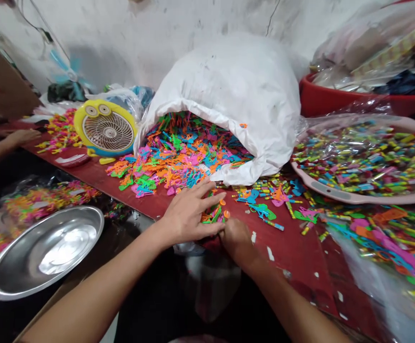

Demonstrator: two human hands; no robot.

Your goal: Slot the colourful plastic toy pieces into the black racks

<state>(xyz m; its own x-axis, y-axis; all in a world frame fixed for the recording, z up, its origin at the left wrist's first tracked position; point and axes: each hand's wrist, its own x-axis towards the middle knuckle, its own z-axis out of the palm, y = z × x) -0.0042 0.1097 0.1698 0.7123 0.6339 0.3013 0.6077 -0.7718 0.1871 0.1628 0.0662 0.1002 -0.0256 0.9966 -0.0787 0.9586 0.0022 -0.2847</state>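
Observation:
My left hand (189,212) lies spread over a small group of colourful plastic pieces (212,213) at the front edge of the red table. Close beside it, my right hand (237,238) is curled into a fist at the same pieces; what its fingers hold, if anything, is hidden. Orange, green and pink pieces show between the two hands. Just behind them, a big white sack (228,90) lies on its side, its mouth spilling small bright plastic pieces (178,157) onto the table. Blue pieces (260,209) and short striped sticks are scattered to the right.
A pink basin (336,193) of striped sticks stands right, before a red tub (307,95). Bagged plastic pieces (400,243) lie at the right front. A yellow fan (109,128) stands left. A steel bowl (46,252) sits lower left. Another person's hand (23,137) rests far left.

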